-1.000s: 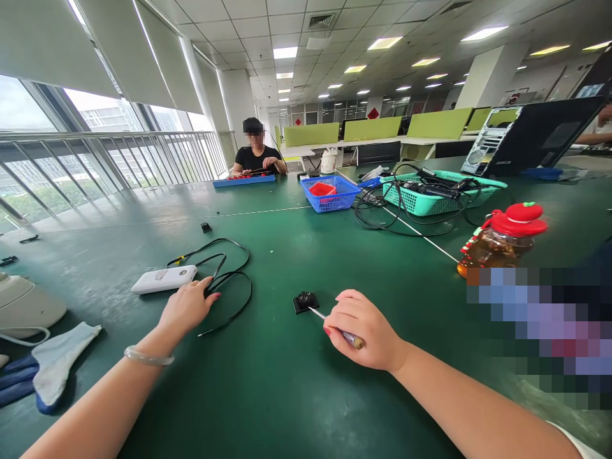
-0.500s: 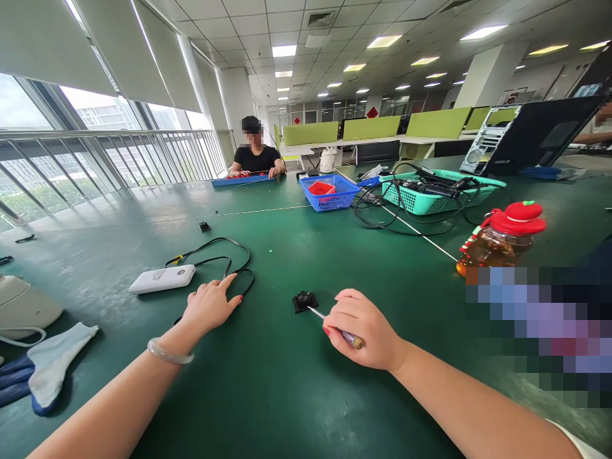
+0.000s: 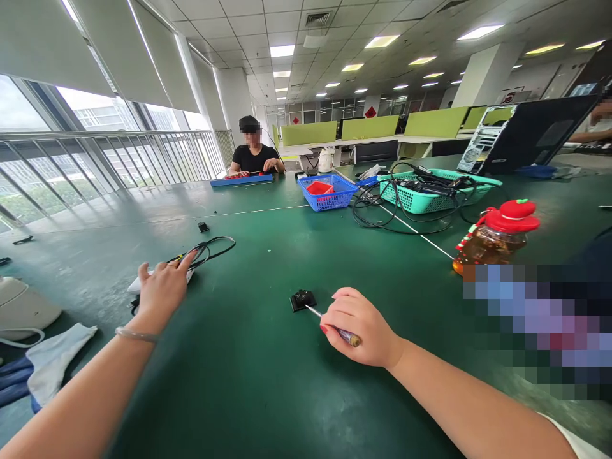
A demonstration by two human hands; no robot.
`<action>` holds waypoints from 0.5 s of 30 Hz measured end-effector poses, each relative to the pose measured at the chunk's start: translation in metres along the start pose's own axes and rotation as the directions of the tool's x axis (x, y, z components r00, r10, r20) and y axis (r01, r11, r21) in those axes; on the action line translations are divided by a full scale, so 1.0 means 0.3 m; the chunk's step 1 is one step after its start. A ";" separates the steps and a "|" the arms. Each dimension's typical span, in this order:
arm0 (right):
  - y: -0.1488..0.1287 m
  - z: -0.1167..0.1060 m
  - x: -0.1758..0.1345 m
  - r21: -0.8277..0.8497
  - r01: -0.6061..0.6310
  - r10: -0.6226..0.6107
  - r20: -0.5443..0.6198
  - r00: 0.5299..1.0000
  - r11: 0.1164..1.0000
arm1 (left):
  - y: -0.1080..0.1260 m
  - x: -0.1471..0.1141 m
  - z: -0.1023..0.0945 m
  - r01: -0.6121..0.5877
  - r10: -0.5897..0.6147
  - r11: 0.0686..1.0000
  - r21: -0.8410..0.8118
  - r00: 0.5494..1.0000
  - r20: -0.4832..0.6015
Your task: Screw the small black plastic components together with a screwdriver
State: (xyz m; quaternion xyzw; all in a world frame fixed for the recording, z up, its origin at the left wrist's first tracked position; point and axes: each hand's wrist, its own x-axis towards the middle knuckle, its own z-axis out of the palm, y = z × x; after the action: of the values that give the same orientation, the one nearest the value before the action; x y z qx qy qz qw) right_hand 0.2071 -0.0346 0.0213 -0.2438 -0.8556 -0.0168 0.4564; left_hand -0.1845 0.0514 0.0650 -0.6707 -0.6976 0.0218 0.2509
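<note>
My right hand is wrapped round the handle of a screwdriver. Its thin metal shaft points left, and the tip meets the near edge of a small black plastic piece lying on the green table. My left hand is over a white power bank and partly covers it. A thin black cable loops beside this hand. The left fingers are apart, with the outstretched index finger touching the cable; whether the other fingers touch it is hidden.
A white-and-blue glove lies at the left. A red-lidded jar stands at the right. Farther back are a blue basket and a green basket with tangled cables. A person sits at the table's far side.
My left hand has moved left and slightly away from me, over the power bank, and the cable loops have shifted left with it. The right hand and screwdriver stay at the black piece.
</note>
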 end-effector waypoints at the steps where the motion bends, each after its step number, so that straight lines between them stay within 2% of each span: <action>1: 0.000 0.000 0.000 -0.001 0.000 0.000 0.001 1.000 1.000 | -0.018 0.001 -0.001 0.018 -0.019 1.000 0.008 1.000 0.013; 5: 0.000 -0.002 0.000 -0.006 -0.001 0.001 -0.002 1.000 1.000 | -0.046 -0.007 0.007 0.109 -0.104 0.994 -0.033 0.989 0.108; 9: 0.003 0.000 0.001 -0.002 -0.023 0.023 0.013 1.000 1.000 | 0.029 -0.049 -0.028 0.173 -0.162 0.981 -0.083 0.979 0.126; 12: 0.005 0.002 0.001 0.003 -0.052 0.052 0.042 0.998 0.999 | 0.146 -0.105 -0.119 0.075 -0.068 0.992 -0.101 0.995 0.076; 15: 0.006 0.003 0.001 0.011 -0.059 0.059 0.059 0.997 0.998 | 0.290 -0.169 -0.221 -0.163 0.185 0.944 -0.286 0.982 0.049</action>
State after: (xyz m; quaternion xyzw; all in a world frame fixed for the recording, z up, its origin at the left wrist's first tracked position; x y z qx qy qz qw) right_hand 0.2069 -0.0328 0.0205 -0.2664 -0.8611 0.0094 0.4329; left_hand -0.0803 -0.0081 0.0746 -0.7572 -0.6406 -0.0302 0.1240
